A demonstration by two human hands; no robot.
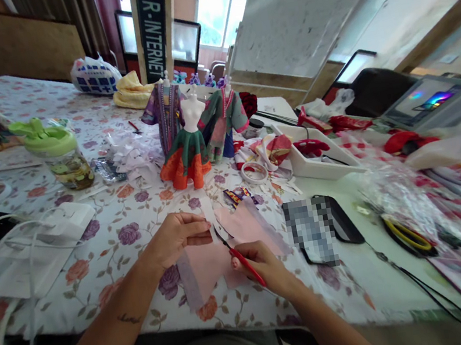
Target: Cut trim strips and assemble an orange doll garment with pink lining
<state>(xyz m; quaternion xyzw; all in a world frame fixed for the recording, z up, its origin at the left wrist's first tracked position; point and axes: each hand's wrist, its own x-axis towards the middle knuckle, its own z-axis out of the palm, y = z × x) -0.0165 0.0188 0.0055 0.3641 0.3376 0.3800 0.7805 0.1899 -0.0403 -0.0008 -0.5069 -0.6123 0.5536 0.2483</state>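
My left hand (178,235) pinches the edge of a pink fabric piece (209,258) that lies on the floral tablecloth (124,225) in front of me. My right hand (263,264) grips small red-handled scissors (240,259), whose blades point up-left into the fabric beside my left fingertips. A second pink piece (248,222) lies just behind the scissors. Both hands are closed.
Small dressed mannequins (189,138) stand behind the fabric. A green-lidded jar (57,157) sits at the left, a tape roll (254,172) and white tray (321,160) at the right. A phone (311,232), yellow-handled tool (409,234) and plastic wraps lie right; white cords left.
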